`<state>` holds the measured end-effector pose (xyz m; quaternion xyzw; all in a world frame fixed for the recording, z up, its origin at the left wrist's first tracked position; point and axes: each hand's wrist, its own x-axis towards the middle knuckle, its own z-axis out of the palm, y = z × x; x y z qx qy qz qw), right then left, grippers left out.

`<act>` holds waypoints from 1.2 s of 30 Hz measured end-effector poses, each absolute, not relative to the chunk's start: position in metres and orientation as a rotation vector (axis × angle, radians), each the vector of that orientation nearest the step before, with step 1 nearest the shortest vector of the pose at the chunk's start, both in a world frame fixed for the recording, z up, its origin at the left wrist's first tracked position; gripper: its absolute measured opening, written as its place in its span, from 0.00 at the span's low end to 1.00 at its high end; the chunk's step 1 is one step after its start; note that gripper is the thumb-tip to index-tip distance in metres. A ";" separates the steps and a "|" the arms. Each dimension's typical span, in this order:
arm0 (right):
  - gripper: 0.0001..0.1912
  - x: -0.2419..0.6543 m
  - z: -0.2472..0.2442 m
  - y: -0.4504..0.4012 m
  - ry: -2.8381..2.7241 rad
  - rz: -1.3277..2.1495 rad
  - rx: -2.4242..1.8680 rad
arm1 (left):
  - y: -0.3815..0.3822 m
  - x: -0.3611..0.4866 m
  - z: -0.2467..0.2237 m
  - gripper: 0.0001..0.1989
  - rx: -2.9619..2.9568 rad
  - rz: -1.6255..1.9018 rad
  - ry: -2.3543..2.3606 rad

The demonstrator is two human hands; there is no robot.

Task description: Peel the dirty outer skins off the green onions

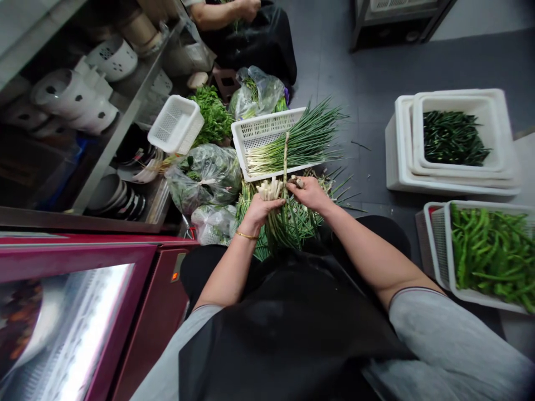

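Note:
My left hand (262,209) is closed round a bunch of scallions (271,189), their white ends up and their green leaves hanging toward my lap. Close beside it, my right hand (310,194) is closed with pale scallion ends (297,181) at its fingers. Between the two hands a thin, pale brownish stalk (286,153) stands upright; which hand grips it is hard to tell. Just beyond them is a white slotted basket (270,119) holding scallions (307,139), white ends left, green tips over its right side. More loose scallions (292,223) lie below my hands.
Bagged vegetables (204,175), leafy greens (211,106) and a small white basket (178,120) stand at left, by a metal shelf (129,106) and red fridge (154,312). Right are white tubs (401,145) and a basket of green peppers (493,250). Another person's arm (221,15) shows at the top.

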<state>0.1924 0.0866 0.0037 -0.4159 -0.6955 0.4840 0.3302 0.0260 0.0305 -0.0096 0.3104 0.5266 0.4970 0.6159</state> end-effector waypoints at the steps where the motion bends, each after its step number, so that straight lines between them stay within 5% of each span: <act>1: 0.18 0.193 0.005 0.085 -1.851 1.278 -1.066 | 0.030 0.028 -0.010 0.27 0.711 1.149 1.214; 10: 0.15 0.213 0.012 0.095 -2.223 1.253 -1.134 | 0.029 0.012 -0.002 0.19 0.696 1.158 1.187; 15: 0.23 0.269 0.022 0.111 -2.333 1.376 -1.170 | 0.029 -0.019 -0.004 0.19 0.670 1.142 1.198; 26: 0.27 0.402 0.031 0.128 -1.947 1.321 -1.662 | 0.041 -0.049 -0.026 0.18 0.632 1.117 1.322; 31: 0.25 0.360 0.037 0.122 -1.739 1.352 -1.487 | 0.045 -0.016 -0.021 0.22 0.791 1.014 1.339; 36: 0.25 0.253 0.015 0.098 -1.553 1.642 -1.221 | 0.044 0.032 0.001 0.23 0.773 1.345 1.360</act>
